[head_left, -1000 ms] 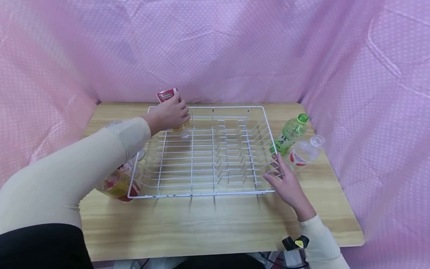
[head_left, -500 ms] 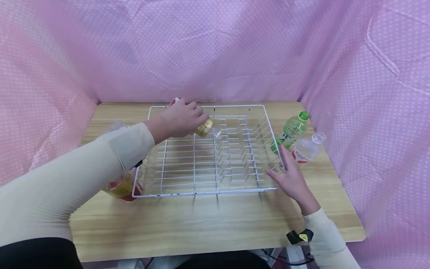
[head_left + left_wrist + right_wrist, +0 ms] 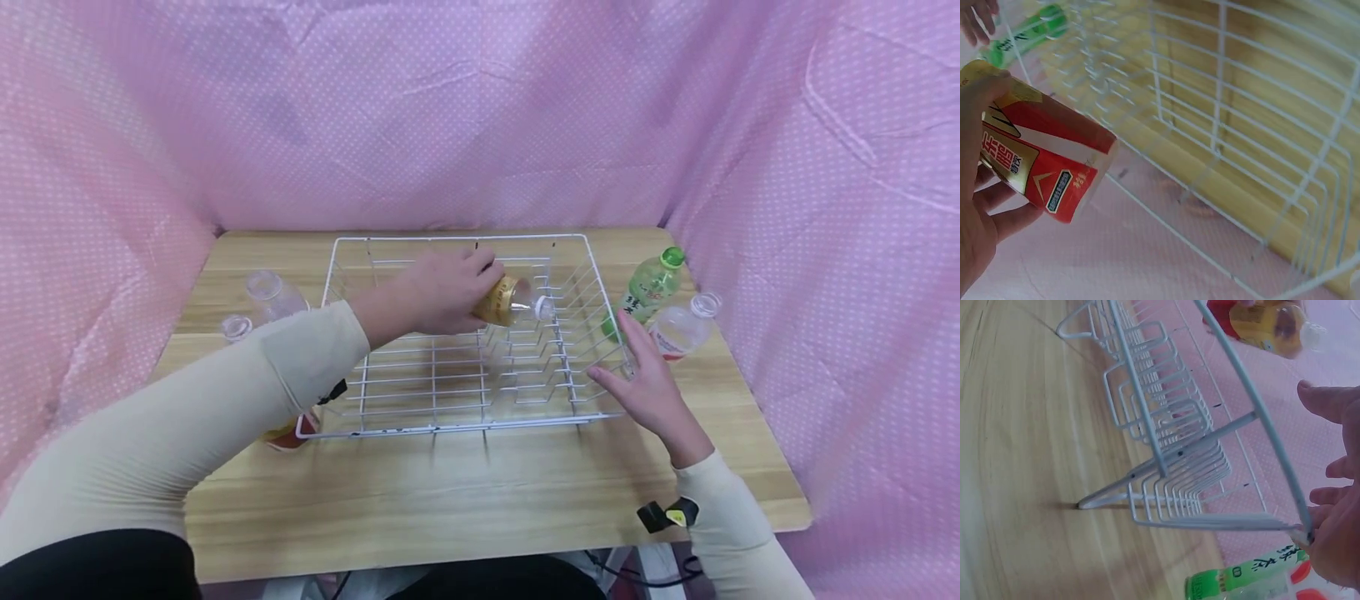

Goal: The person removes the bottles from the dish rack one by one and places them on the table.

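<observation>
My left hand point(image 3: 442, 292) grips a clear plastic bottle point(image 3: 510, 302) with a red and gold label around its label. The bottle lies nearly sideways above the white wire dish rack point(image 3: 450, 431), its neck pointing right. In the left wrist view, the red base end of the bottle point(image 3: 1066, 156) sticks out past the fingers. At the rack's right side, my right hand point(image 3: 652, 400) has its thumb spread away from its fingers. The right wrist view has those fingers touching the corner of the rack's rim point(image 3: 1266, 434), with the thumb off the wire.
Right of the rack are a green bottle point(image 3: 651, 287) and a clear bottle point(image 3: 682, 329). On the left, a clear bottle point(image 3: 276, 296), another bottle neck point(image 3: 236, 327) and a red-labelled bottle point(image 3: 292, 435) are partly hidden by my left sleeve. Pink dotted cloth surrounds the wooden table point(image 3: 480, 508).
My left hand has carried the bottle rightward and nearer, from the rack's back left corner to above its middle. The right hand stays by the rack's right side.
</observation>
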Demonstrator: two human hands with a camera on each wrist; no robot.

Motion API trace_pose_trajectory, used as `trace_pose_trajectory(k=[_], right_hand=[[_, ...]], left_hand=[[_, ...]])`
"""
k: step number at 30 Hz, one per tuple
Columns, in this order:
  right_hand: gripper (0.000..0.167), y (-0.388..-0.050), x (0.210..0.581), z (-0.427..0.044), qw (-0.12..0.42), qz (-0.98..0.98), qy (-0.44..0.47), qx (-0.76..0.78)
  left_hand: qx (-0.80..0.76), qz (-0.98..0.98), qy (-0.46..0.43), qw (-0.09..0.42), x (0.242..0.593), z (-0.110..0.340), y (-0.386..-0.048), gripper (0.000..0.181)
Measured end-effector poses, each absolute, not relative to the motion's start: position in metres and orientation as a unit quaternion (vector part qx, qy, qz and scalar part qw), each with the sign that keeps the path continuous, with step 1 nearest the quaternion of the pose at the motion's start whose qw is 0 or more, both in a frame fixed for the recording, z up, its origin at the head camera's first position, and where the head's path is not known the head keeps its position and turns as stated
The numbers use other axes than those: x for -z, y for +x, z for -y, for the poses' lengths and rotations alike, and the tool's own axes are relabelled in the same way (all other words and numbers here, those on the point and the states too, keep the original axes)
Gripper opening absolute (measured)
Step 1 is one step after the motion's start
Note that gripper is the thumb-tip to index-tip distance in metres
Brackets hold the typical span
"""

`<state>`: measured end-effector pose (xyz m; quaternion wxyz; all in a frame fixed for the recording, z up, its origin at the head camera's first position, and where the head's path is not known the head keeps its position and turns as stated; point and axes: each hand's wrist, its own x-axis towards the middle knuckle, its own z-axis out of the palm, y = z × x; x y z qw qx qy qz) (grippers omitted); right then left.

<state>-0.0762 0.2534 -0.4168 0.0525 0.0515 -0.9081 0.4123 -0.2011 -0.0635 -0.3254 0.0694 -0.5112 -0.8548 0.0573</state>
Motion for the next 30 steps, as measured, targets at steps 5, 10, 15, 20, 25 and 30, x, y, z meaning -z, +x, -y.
trace_pose_trajectory(k=[5,10,15,20,25,30], right_hand=[[0.092,-0.072,0.412,-0.247,0.048,0.891,0.06,-0.447],[0.088,-0.067,0.409,-0.238,0.051,0.859,0.092,-0.502],[0.087,-0.067,0.404,-0.23,0.07,0.827,0.134,-0.542],[0.087,-0.067,0.402,-0.224,0.062,0.795,0.142,-0.587],[0.085,-0.066,0.401,-0.218,0.041,0.773,0.132,-0.619],[0.083,-0.067,0.401,-0.214,0.025,0.77,0.135,-0.623]], left_hand=[[0.04,0.865,-0.499,0.027,0.333,0.048,-0.19,0.077],[0.162,0.857,-0.489,-0.011,0.343,0.039,-0.179,0.078],[0.247,0.843,-0.475,-0.038,0.346,0.033,-0.173,0.076],[0.272,0.839,-0.468,-0.062,0.35,0.028,-0.17,0.073],[0.278,0.835,-0.47,-0.063,0.355,0.024,-0.166,0.077],[0.297,0.821,-0.484,-0.062,0.359,0.019,-0.163,0.073]])
